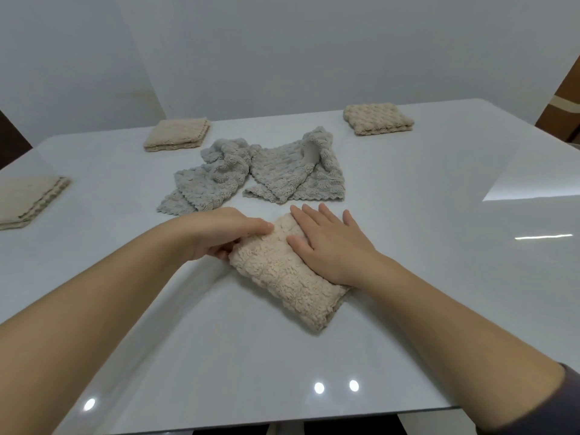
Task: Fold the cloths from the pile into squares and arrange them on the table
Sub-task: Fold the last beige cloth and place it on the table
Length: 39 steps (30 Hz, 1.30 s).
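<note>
A beige fluffy cloth [282, 277] lies folded into a thick rectangle on the white table [439, 246], near the middle front. My right hand [329, 243] lies flat on its right side with straight fingers, pressing it down. My left hand [226, 233] grips the cloth's left edge, fingers curled over the top and thumb underneath. Behind it lies the pile: two crumpled grey cloths, one on the left [207, 180] and one on the right [298, 174].
Three folded beige squares lie on the table: one at the far left edge [28, 199], one at the back left [177, 135], one at the back right [378, 119]. The table's front edge runs close to me. Grey walls stand behind.
</note>
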{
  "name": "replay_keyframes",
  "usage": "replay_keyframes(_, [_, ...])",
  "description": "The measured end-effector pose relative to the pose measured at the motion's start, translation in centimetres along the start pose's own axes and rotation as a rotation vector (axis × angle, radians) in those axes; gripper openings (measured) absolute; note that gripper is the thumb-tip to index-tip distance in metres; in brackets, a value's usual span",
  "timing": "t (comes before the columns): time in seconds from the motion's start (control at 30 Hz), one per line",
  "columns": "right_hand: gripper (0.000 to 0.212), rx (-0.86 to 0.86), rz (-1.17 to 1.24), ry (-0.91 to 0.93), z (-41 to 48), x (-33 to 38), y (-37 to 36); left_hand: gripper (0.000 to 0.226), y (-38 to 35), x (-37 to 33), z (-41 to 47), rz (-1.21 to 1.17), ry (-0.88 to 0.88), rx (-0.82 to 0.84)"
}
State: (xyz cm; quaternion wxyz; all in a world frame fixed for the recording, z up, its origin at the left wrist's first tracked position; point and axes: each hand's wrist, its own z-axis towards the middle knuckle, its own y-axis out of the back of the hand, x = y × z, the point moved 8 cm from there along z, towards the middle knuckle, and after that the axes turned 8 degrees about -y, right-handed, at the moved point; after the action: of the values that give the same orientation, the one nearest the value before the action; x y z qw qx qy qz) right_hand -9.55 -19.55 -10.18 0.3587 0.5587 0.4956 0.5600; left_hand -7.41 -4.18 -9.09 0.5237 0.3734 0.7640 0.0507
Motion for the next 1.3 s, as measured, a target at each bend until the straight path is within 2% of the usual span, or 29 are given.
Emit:
replay_keyframes(0.07, [0.063, -0.005, -0.004, -0.001, 0.0, 0.0, 0.0, 0.036, -0.5, -0.2, 0.2, -0.074, 0.007, 0.03])
replay_keyframes(0.13, [0.063, -0.007, -0.011, 0.001, 0.0, 0.0, 0.0, 0.03, -0.1, -0.5, 0.4, -0.142, -0.062, -0.007])
replay_keyframes(0.2, [0.063, -0.006, -0.013, 0.001, 0.0, 0.1, 0.0, 0.027, 0.7, -0.6, 0.2, -0.114, -0.124, -0.047])
replay_keyframes(0.3, [0.063, -0.004, -0.022, 0.0, 0.0, 0.0, 0.0, 0.053, -0.1, -0.1, -0.3, -0.03, -0.108, 0.085])
replay_keyframes(0.4, [0.063, 0.002, -0.022, 0.002, 0.0, 0.0, -0.1, 0.048, -1.3, -0.3, -0.5, -0.035, -0.121, 0.211])
replay_keyframes(0.6, [0.061, -0.005, -0.033, -0.002, 0.0, 0.0, -0.1, 0.039, -1.1, -1.8, -1.3, -0.235, -0.438, 0.27])
replay_keyframes(0.7, [0.061, 0.004, -0.047, 0.001, 0.0, 0.0, -0.2, 0.019, -1.2, -1.8, -1.5, -0.254, -0.52, 0.211])
replay_keyframes(0.77, [0.062, 0.007, -0.055, -0.003, 0.0, -0.1, -0.3, 0.013, -0.9, -1.5, -1.3, -0.214, -0.537, 0.164])
replay_keyframes(0.9, [0.063, -0.017, -0.039, -0.064, 0.1, -0.3, -0.4, 0.02, 0.0, -0.8, -0.8, -0.145, -0.572, 0.06])
replay_keyframes(1.0, [0.064, -0.056, -0.021, -0.165, 0.2, -0.5, -0.6, 0.015, 0.8, -0.8, -0.1, -0.127, -0.598, -0.036])
replay_keyframes(1.1, [0.063, -0.083, -0.02, -0.214, 0.4, -0.5, 0.0, 0.011, 2.0, -0.5, 0.8, 0.0, -0.566, -0.164])
replay_keyframes(1.23, [0.059, -0.187, -0.06, 0.047, 0.3, 1.3, 2.6, 0.007, 2.4, -0.3, 1.0, 0.205, -0.538, -0.317])
replay_keyframes(1.3, [0.059, -0.107, -0.08, 0.134, 0.1, 2.1, 2.0, 0.015, 2.5, -0.7, -0.2, 0.351, -0.585, -0.459])
